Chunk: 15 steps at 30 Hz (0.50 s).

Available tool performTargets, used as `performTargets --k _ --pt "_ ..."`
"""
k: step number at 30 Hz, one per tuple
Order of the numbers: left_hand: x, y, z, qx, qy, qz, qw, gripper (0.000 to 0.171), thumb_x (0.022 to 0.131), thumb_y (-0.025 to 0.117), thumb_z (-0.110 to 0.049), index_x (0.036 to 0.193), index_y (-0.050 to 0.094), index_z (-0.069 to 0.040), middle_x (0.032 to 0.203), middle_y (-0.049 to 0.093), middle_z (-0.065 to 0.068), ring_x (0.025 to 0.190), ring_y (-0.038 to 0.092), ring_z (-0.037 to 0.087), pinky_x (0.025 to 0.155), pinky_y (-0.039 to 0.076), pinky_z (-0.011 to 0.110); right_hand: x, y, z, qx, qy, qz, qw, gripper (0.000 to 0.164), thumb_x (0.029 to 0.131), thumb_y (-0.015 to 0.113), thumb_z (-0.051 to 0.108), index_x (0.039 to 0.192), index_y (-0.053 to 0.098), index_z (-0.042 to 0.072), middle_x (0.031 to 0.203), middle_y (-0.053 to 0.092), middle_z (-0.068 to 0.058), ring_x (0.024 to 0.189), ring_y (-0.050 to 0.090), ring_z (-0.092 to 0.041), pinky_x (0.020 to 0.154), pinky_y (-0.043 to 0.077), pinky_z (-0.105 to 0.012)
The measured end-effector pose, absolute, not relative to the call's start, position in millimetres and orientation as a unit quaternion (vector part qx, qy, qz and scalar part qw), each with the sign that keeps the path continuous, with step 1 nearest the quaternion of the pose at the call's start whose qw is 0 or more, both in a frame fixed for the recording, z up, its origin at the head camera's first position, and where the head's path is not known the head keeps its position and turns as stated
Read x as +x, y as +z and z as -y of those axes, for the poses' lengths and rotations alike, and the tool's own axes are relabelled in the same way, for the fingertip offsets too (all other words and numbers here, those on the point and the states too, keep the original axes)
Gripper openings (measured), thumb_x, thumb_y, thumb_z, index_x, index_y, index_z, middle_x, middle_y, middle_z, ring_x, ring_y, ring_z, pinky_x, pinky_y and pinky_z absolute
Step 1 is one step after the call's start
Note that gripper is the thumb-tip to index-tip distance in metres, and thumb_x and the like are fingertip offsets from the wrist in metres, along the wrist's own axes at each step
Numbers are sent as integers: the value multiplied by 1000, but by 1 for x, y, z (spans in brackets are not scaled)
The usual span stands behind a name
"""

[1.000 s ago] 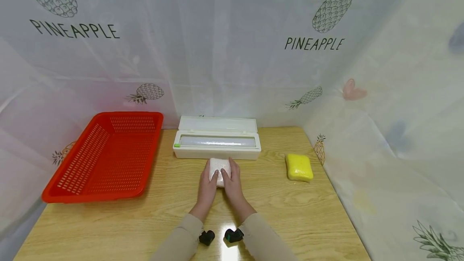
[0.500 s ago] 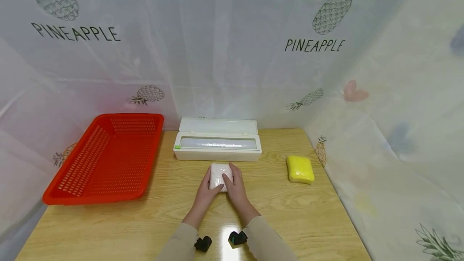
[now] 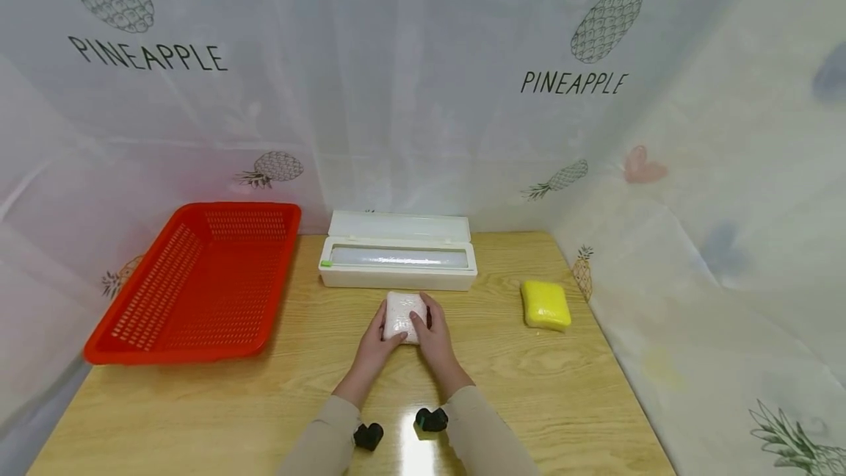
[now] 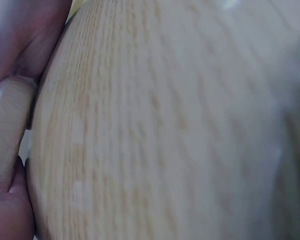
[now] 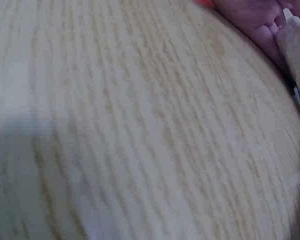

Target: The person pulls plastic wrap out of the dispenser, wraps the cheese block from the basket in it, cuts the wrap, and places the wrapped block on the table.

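A white, squarish block [image 3: 400,312] in shiny clear film is held between both hands, in front of the white cling film dispenser [image 3: 399,279]. My left hand [image 3: 373,344] grips its left side, with the thumb along the near edge. On the other side my right hand [image 3: 436,344] grips it, thumb lying on the top face. The left wrist view catches one side of the block [image 4: 11,125] between parts of the hands. Only a sliver of the block [image 5: 296,47] appears at the right wrist view's upper right. Its underside is hidden.
The dispenser's lid [image 3: 399,225] stands raised, showing a film roll [image 3: 399,257]. A red plastic basket [image 3: 267,329] is at the left of the wooden table [image 3: 542,395]. Towards the right edge lies a shiny yellow block [image 3: 546,305]. Printed curtains [image 3: 423,94] enclose the back and sides.
The block has come slightly towards me, away from the dispenser. My left thumb has slid from its top to the near edge. Both hands still hold it.
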<state>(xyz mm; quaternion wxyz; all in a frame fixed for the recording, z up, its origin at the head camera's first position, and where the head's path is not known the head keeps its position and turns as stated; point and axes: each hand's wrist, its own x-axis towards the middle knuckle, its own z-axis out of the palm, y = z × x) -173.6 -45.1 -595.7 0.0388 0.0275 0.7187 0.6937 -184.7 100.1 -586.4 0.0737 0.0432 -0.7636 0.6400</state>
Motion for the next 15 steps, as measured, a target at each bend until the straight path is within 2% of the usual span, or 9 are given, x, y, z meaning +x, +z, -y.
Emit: performTargets --k 4,8,12,15 --pt "-173 -598 46 17 682 -730 44 84 88 73 -12 155 23 -7 133 50 27 120 52 37 97 46 42 -175 -571 -101 57 649 756 65 49 97 57 3 140 38 -11 141 37 -31 130 39 -44 105 37 -51" --pt "-170 -598 44 12 684 -728 40 84 87 74 -10 154 24 -4 126 53 26 116 54 37 94 47 42 -169 -564 -102 54 655 752 49 51 96 58 2 141 38 -11 144 36 -28 132 38 -39 106 36 -45" --pt "-165 -595 37 -1 683 -730 15 82 85 76 -7 151 27 0 123 54 26 109 57 35 86 51 37 -167 -563 -103 47 664 743 65 51 93 63 0 137 42 -12 144 37 -29 133 36 -42 108 33 -48" --pt "-162 -594 31 -26 639 -769 -28 78 83 79 -10 147 36 2 115 56 20 99 57 29 77 52 31 -167 -563 -102 34 684 726 66 53 90 66 -1 136 43 -12 144 36 -30 135 34 -43 110 29 -49"
